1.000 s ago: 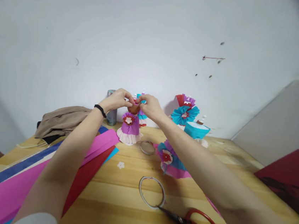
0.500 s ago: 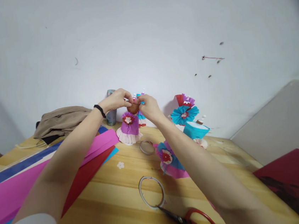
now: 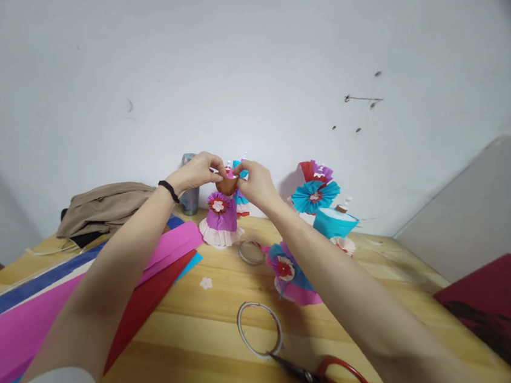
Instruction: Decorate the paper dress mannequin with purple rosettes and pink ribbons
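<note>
A paper doll point(image 3: 222, 219) in a purple crepe-paper dress with a pale ruffled hem stands upright at the back of the table. Its round brown head lies between my two hands. The thumb and fingers of my left hand point(image 3: 203, 169) pinch the left side of the head's top edge. From the right, my right hand point(image 3: 255, 182) pinches the opposite side of that edge. Something small and pink shows between the fingertips, too small to make out. A second paper doll point(image 3: 242, 199) in blue, red and white is partly hidden behind my hands.
Other paper dolls stand to the right, one with a blue pleated fan point(image 3: 316, 196). Two tape rolls, the nearer white point(image 3: 260, 330), lie by red-handled scissors point(image 3: 343, 377). Coloured paper sheets point(image 3: 170, 249), a brown cloth point(image 3: 106, 208) and a can point(image 3: 190, 201) are on the left.
My fingertips have moved slightly apart over the doll's head, uncovering a little more of its top edge and a pink bit between them. The rest looks the same.
</note>
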`<state>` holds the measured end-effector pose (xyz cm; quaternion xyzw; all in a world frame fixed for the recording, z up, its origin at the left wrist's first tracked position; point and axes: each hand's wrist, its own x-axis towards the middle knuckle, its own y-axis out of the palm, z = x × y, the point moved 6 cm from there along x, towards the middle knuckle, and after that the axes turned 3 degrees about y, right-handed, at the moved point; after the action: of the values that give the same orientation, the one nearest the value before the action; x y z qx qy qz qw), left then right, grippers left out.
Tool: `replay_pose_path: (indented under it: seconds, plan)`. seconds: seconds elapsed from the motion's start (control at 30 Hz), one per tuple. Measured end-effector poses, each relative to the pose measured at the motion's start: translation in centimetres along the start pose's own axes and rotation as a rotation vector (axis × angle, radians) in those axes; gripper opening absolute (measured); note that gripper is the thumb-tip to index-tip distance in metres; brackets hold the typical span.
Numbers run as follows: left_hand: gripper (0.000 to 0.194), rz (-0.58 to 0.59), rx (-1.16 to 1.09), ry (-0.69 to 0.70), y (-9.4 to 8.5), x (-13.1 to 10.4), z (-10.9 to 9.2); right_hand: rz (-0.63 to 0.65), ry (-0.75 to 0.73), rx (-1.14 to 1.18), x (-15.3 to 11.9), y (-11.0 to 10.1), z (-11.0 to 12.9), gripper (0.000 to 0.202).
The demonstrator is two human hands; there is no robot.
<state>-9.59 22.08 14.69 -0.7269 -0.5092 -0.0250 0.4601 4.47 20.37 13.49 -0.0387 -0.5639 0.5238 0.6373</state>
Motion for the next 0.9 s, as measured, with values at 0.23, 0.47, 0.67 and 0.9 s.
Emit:
replay_pose_path:
  seconds: [0.23,0.47,0.67,0.9]
  plan:
    - [0.015,-0.014,-0.050,-0.012,-0.13,-0.45,0.17,-0.005,0.030,-0.008,0.18,0.03,-0.21,0.021]
    - [0.014,-0.005,-0.070,-0.004,-0.16,-0.52,0.15,0.014,0.050,-0.006,0.17,-0.24,0.11,0.018]
    - [0.010,-0.006,-0.066,-0.006,-0.11,-0.60,-0.23,0.010,0.073,0.006,0.12,-0.16,0.21,0.006]
    - [0.009,-0.029,-0.084,-0.016,-0.16,-0.74,-0.27,0.005,0.137,0.040,0.09,-0.17,-0.13,0.012]
